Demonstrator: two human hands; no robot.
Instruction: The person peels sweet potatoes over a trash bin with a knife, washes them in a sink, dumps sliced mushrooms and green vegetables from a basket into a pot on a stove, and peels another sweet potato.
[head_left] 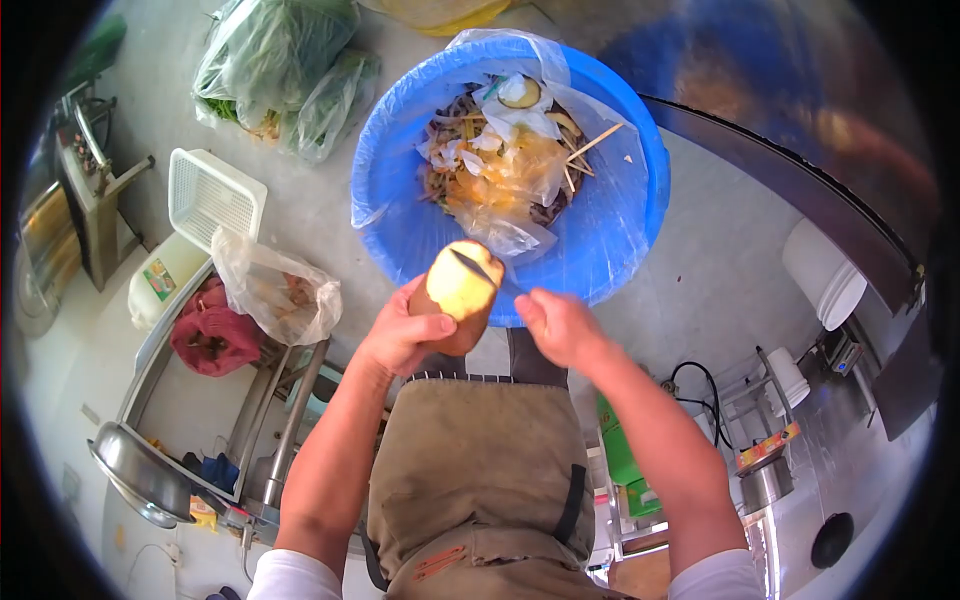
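Observation:
My left hand (405, 335) grips a large brown-skinned root vegetable (460, 300), whose upper part is pared to pale yellow flesh. A narrow grey blade (473, 265) lies against that pared face. My right hand (562, 328) is closed just right of the vegetable, around the tool's handle, which is mostly hidden. Both hands are at the near rim of a blue tub (385, 120) lined with clear plastic. Inside the tub are food scraps (500, 165), crumpled plastic and thin sticks.
Bagged greens (275, 60) lie on the floor at the upper left. Below them are a white basket (215, 195), a clear bag (280, 290) and a dark red net bag (215, 335) by a metal rack. White buckets (822, 272) and a dark-edged surface (780, 165) are at the right.

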